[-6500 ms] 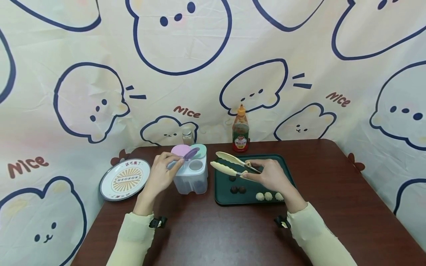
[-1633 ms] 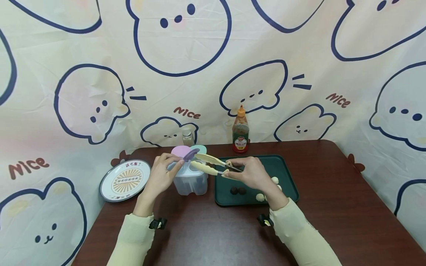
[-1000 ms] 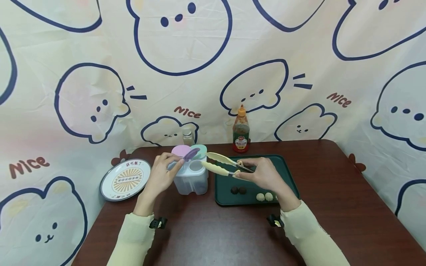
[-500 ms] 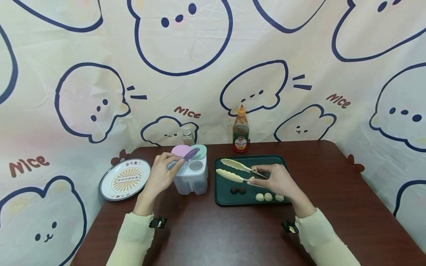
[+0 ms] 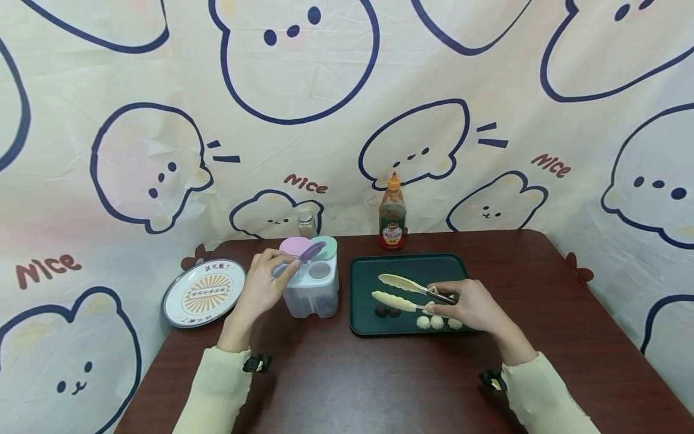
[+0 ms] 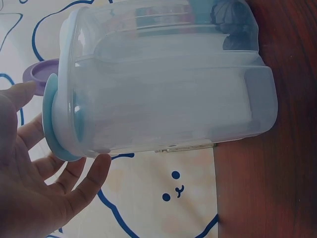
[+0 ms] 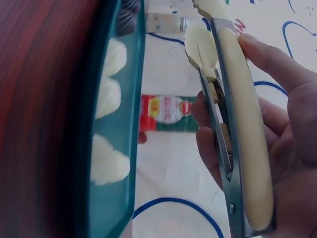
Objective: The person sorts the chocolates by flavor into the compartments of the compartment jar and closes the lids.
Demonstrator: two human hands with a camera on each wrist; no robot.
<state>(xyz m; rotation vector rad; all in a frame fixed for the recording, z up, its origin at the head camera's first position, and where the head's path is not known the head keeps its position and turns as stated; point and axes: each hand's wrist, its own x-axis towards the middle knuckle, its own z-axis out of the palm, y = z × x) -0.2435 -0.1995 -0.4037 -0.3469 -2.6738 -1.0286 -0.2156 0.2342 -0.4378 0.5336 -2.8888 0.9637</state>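
I'm gripping tongs (image 5: 401,301) with right hand (image 5: 473,305), tong arms spread, long axis pointing left; dark balls (image 5: 382,311) lying on tray (image 5: 368,271) just nearward of tips, right hand being closer. Left hand (image 5: 264,280) pinching purple lid (image 5: 312,251) above container (image 5: 309,295).

Before you: two dark balls (image 5: 382,311) and at least three white balls (image 5: 423,322) on one tray (image 5: 406,265); one pair of tongs (image 7: 245,129); one box (image 5: 311,298); at least three lids (image 5: 295,244); one plate (image 5: 203,293); one bottle (image 5: 392,220); one jar (image 5: 306,225); your two hands (image 5: 265,281).
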